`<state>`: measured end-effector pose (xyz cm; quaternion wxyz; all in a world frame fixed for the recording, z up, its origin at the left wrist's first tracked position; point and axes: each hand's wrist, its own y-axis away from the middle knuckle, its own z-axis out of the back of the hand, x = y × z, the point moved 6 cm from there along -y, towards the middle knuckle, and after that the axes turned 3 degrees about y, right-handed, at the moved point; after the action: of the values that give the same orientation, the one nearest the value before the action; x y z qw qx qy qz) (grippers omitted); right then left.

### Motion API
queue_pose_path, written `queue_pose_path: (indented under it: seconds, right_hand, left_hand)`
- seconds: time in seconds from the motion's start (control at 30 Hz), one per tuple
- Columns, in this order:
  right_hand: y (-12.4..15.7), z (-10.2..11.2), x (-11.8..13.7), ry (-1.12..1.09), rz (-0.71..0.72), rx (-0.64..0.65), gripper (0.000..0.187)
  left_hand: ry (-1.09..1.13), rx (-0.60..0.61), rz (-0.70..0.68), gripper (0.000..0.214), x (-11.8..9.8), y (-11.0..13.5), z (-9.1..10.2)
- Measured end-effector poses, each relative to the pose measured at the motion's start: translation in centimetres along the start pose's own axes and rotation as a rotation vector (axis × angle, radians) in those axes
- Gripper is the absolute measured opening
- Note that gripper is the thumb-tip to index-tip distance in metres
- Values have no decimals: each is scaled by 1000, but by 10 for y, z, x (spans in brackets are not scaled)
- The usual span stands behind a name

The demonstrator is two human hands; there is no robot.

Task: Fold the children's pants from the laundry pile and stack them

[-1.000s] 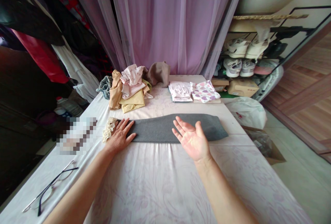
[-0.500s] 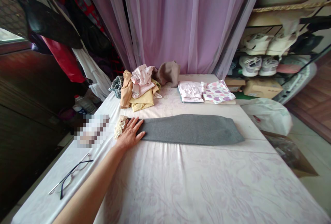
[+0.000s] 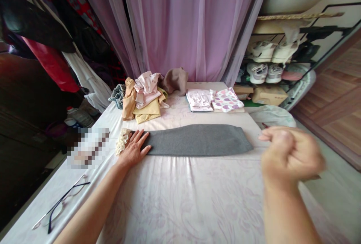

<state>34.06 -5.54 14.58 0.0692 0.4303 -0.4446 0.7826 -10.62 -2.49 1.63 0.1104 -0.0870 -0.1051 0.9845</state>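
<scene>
Grey pants (image 3: 197,140), folded lengthwise into a long strip, lie flat across the bed or table. A cream ruffled trim (image 3: 122,141) shows at their left end. My left hand (image 3: 133,149) rests flat on that end beside the ruffle, fingers spread. Off the pants' right end, my right hand (image 3: 291,153) hangs in the air, slightly blurred. Its fingers are curled into a fist, and nothing shows in it.
Crumpled clothes (image 3: 146,97) are heaped at the back left; folded clothes (image 3: 214,100) lie right of them. Eyeglasses (image 3: 60,202) and a pixelated item (image 3: 88,148) lie along the left edge. A purple curtain (image 3: 175,26) hangs behind, with a shoe rack (image 3: 270,54) at right.
My right hand has come into view at the right, closed. My left hand stays on the pants' ruffled end. The whole view has shifted slightly.
</scene>
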Motion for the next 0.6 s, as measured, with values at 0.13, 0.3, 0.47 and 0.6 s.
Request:
queue_pose_path:
  seconds: [0.13, 0.3, 0.47, 0.6]
  right_hand:
    - [-13, -6, -86, 233, -184, -40, 41]
    - [6, -8, -162, 360, -411, 123, 38]
    - [18, -15, -165, 255, -436, 202, 43]
    - [16, -14, -171, 329, -391, 131, 44]
  left_hand:
    - [5, -8, -9, 60, 1, -1, 0]
    - [-7, 5, -4, 63, 2, -2, -2]
    - [-10, -3, 16, 62, 6, -3, -4]
    - [-11, 1, 12, 62, 6, -3, -4]
